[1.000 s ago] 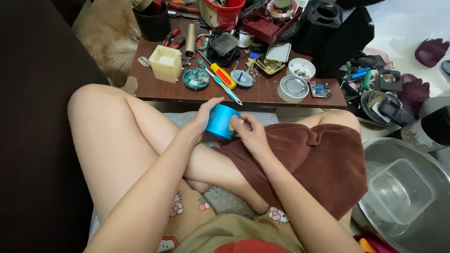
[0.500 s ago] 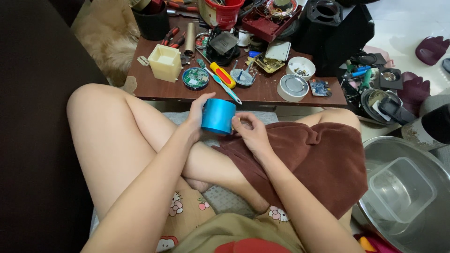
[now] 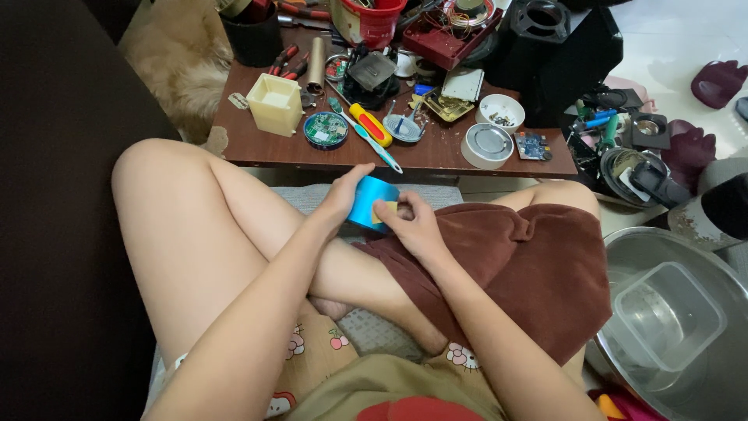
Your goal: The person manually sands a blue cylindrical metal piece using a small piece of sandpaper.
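Observation:
I sit cross-legged in front of a low brown table. My left hand grips a blue tape roll from its left side, thumb over the top. My right hand presses against the roll's right face, with fingers pinched at a small yellowish patch on it. The roll hovers above my lap, just before the table's front edge.
The table holds a cream square box, a round green circuit board, a red-yellow screwdriver, a white round tin and a red bucket. A steel basin with a clear plastic tub sits at right. A tan furry animal lies at the left.
The roll has tilted and dropped slightly toward my lap. My right hand's fingers have shifted onto its side face.

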